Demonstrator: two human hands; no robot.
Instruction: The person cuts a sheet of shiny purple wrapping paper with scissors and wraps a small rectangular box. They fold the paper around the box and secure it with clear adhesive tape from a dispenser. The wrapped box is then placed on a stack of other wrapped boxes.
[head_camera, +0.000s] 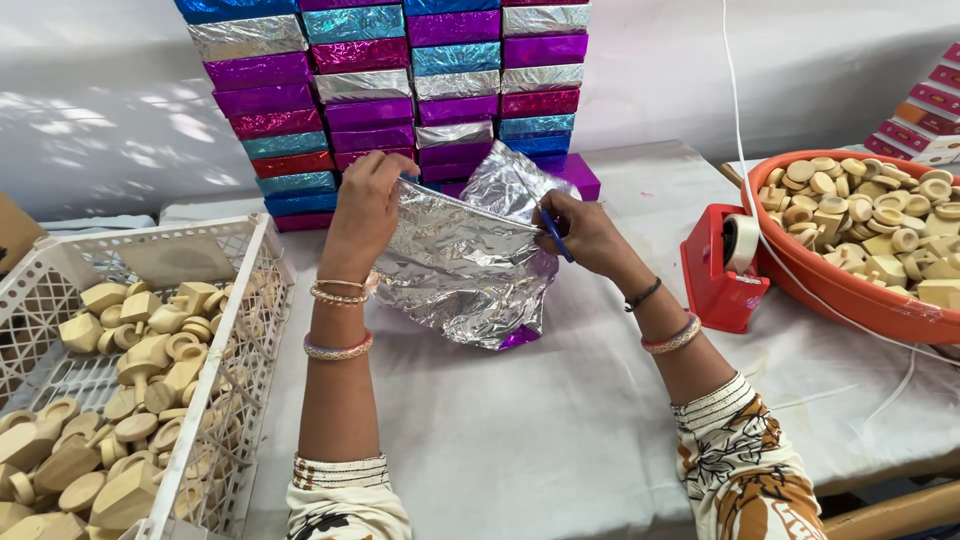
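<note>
A: What is closest to us?

B: A white plastic basket sits at the near left on the surface. It is full of little pale wooden pieces, round ones and blocky ones, all piled up.

A: And the hands?

B: A bit further in, both hands are up over the middle of the surface, holding a shiny silver foil sheet. The left hand pinches the top left edge of the foil, grip closed tight on it. The right hand holds the right side, fingers curled on it, with a thin blue stick tucked in too. The foil is crinkly, and a bit of purple shows at its bottom, where it touches the surface.

A: What is on the right?

B: A red tape holder with a roll of tape, just beside an orange bowl. The bowl holds a big heap of more wooden pieces.

A: And at the back?

B: A tall stack of shiny boxes, purple, silver, blue and red, stands right behind the foil
</note>
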